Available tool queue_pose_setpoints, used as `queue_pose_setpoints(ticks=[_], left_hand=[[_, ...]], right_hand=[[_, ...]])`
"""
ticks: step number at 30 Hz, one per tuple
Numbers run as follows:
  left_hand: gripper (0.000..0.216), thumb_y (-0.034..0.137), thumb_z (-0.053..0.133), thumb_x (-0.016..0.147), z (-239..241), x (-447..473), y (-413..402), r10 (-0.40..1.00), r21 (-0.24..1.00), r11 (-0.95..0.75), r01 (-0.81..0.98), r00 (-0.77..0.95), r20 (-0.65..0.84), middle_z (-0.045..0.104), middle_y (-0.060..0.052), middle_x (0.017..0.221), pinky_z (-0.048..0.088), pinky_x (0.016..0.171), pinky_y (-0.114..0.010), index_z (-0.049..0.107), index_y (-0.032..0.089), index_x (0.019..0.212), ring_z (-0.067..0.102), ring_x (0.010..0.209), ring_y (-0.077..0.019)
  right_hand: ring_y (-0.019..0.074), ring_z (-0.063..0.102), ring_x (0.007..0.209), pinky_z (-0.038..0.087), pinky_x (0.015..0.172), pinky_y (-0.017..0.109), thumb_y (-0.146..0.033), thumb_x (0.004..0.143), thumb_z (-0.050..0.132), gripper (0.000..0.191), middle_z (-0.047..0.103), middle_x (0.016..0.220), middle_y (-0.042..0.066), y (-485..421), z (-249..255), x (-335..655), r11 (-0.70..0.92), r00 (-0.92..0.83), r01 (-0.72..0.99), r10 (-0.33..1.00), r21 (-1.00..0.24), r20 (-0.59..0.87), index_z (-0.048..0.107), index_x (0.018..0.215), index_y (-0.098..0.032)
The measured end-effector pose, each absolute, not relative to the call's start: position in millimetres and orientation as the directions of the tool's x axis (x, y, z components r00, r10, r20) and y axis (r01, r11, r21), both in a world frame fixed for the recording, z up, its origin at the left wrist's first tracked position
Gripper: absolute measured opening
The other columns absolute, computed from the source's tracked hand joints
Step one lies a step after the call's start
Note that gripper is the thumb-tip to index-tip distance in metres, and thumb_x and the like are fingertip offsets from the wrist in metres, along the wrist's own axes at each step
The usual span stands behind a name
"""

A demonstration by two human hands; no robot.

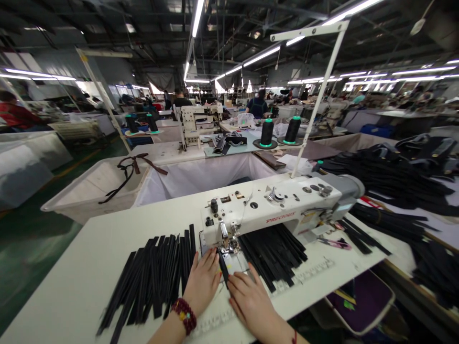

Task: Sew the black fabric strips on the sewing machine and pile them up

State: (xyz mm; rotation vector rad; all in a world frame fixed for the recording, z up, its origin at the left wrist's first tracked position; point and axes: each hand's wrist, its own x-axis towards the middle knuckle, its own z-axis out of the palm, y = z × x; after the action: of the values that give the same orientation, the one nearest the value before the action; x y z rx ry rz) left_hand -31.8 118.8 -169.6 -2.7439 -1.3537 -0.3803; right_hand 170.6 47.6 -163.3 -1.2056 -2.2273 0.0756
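A narrow black strip (223,266) lies under the presser foot (225,234) of a white sewing machine (265,203), its near end reaching my right fingertips. My left hand (202,279) rests flat on the strip's left side, fingers stretched toward the needle area. From the right, my right hand (249,296) has its fingertips closed on the strip's near end. A fan of loose black strips (154,272) is spread left of my left hand. Another pile of black strips (274,253) lies under the machine arm, right of the needle. The strip's underside is hidden.
Pink-handled thread snips (335,243) and a few strips (364,234) lie right of the machine. A ruler marking (304,273) runs along the table. Behind stands a white bin (96,184); black thread cones (266,133) stand further back. Dark garments (390,177) are heaped at right.
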Motion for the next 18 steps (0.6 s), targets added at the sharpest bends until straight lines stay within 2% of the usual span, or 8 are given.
queue_pose_setpoints(ticks=[7, 12, 18], left_hand=[[0.04, 0.023, 0.048, 0.096, -170.8, -32.1, 123.4, 0.774, 0.051, -0.612, 0.789, 0.585, 0.241, 0.062, -0.015, 0.136, 0.032, 0.114, -0.058, 0.057, 0.014, 0.133, 0.051, 0.131, -0.0306], [0.041, 0.023, 0.048, 0.096, -171.3, -31.3, 126.1, 0.786, 0.027, -0.599, 0.801, 0.58, 0.214, 0.061, -0.016, 0.137, 0.034, 0.112, -0.06, 0.056, 0.012, 0.134, 0.05, 0.132, -0.0309], [0.041, 0.023, 0.048, 0.095, -170.2, -29.9, 127.8, 0.801, 0.027, -0.581, 0.814, 0.565, 0.198, 0.062, -0.015, 0.137, 0.033, 0.113, -0.059, 0.056, 0.014, 0.134, 0.05, 0.132, -0.031]], right_hand=[[0.023, 0.06, 0.113, 0.012, 0.123, 0.053, -0.013, 0.094, 0.057, 0.032, 0.071, 0.117, 0.007, 69.5, -165.4, 166.6, 0.594, -0.449, 0.754, 0.778, -0.281, 0.44, 0.063, 0.124, -0.02], [0.0234, 0.06, 0.11, 0.013, 0.122, 0.054, -0.013, 0.094, 0.06, 0.024, 0.071, 0.113, 0.008, 87.5, -172.1, 162.8, 0.619, -0.48, 0.758, 0.743, -0.207, 0.466, 0.066, 0.117, -0.016], [0.0225, 0.059, 0.109, 0.017, 0.121, 0.052, -0.014, 0.095, 0.059, 0.026, 0.07, 0.11, 0.007, 102.3, -173.1, 155.3, 0.59, -0.46, 0.788, 0.756, -0.178, 0.466, 0.063, 0.121, -0.016]])
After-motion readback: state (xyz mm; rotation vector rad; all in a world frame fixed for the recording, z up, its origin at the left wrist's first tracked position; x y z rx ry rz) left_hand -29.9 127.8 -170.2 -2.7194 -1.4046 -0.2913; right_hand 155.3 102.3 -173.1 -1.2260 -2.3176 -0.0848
